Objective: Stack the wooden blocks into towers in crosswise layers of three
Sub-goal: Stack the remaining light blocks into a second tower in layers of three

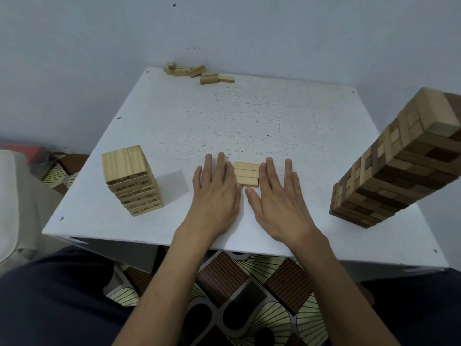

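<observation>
Three pale wooden blocks (246,174) lie side by side as one flat layer near the middle of the white table (249,116). My left hand (216,189) lies flat with straight fingers against the layer's left end. My right hand (279,193) lies flat the same way against its right end. A short tower of pale blocks (131,179) with printed numbers stands to the left. A tall tower of mixed light and dark blocks (399,161) stands at the right edge. Several loose pale blocks (199,73) lie at the table's far edge.
A grey wall rises behind and beside the table. A pale cushioned seat (12,201) is at the far left. A patterned floor (237,295) shows below the table's near edge, between my dark-clothed legs.
</observation>
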Tool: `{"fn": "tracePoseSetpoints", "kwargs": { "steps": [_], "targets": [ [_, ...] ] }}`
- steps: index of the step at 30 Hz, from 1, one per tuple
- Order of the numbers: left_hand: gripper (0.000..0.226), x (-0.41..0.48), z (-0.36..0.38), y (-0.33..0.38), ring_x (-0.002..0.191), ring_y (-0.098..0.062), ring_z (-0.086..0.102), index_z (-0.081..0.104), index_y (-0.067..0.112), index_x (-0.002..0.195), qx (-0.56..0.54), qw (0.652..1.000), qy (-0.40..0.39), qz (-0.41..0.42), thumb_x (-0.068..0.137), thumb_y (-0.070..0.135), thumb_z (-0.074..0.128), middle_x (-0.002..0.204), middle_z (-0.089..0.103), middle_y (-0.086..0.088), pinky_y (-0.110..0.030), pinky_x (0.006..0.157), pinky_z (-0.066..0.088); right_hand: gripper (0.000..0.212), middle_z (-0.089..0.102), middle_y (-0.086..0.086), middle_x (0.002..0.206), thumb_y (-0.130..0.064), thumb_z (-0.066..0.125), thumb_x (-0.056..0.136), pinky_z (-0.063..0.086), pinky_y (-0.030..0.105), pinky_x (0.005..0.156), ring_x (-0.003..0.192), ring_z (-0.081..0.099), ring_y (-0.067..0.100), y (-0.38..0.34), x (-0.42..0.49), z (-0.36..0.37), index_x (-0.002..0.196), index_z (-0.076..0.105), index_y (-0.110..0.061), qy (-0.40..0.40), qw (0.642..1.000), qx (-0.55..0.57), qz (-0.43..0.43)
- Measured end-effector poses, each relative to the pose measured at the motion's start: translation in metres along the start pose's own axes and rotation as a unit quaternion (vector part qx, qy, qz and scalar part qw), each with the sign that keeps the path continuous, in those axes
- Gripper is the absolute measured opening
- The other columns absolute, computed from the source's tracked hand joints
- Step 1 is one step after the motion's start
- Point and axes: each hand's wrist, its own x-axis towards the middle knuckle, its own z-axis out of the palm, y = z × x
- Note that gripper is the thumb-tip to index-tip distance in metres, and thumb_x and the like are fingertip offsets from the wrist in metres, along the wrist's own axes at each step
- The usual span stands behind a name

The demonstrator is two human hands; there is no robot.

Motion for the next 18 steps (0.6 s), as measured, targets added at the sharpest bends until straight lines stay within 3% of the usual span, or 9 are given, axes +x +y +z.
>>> {"fn": "tracePoseSetpoints", "kwargs": {
  "steps": [18],
  "targets": [
    [0.056, 0.0009, 0.0021, 0.0051, 0.151, -0.032, -0.015, 0.007, 0.005, 0.156, -0.015, 1.000, -0.011, -0.013, 0.108, 0.031, 0.016, 0.165, -0.007, -0.011, -0.048, 0.119, -0.008, 0.063, -0.013, 0.006, 0.165, -0.041, 0.010, 0.105, -0.011, 0.046, 0.122, 0.148, -0.024, 0.037, 0.0007, 0.0030, 0.0014, 0.157, -0.007, -0.010, 0.016, 1.000, 0.020, 0.010]
  ]
}}
